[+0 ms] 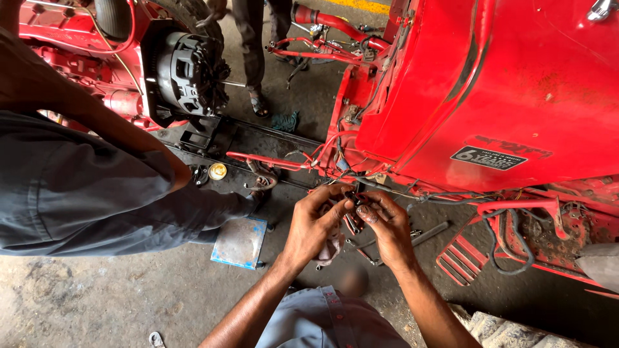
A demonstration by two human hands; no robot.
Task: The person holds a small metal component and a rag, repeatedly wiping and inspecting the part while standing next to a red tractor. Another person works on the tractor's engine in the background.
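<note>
A: Nearest the cam: the person's grey shirt front (325, 322), both forearms running up from it. Hands?

B: Left hand (314, 222) and right hand (387, 225) meet just below the lower edge of the red body panel (490, 90). Fingers of both pinched together on a small dark connector w/ wires (353, 198). Not released, not a full fist; a fingertip pinch from each side.

A: How will the part handle?

B: Judged: light, small, the wires limp and thin, the plastic prob. brittle. Hands look greasy, so slip risk. Best grip is on the connector body, not the wire strands; pulling on the strands could tear them out.

A: Surroundings, big to small, ref. the panel.

B: Left of the panel, well apart: engine block w/ a dark clutch housing (190, 71). Lower left of the panel: a co-worker's grey-clad arm and torso (77, 187), bent in over the floor. Below right of the panel: red footplate w/ a ribbed pedal (461, 258) and a loop of black cable (509, 248). Below left: a flat metal plate (240, 241) on the concrete. Just under the panel: a steel rod (429, 233) on the floor by the right hand. Left, near the frame rail: a small yellow cap (218, 171). Above left of the panel: a second bystander's legs (255, 51).

A: Obstructions?

B: Loose red and black wiring (322, 151) hangs off the panel's lower edge, touching or v. close to the fingers; cannot tell which. Crowds the work spot. The co-worker's arm is near, but apart from the hands.
</note>
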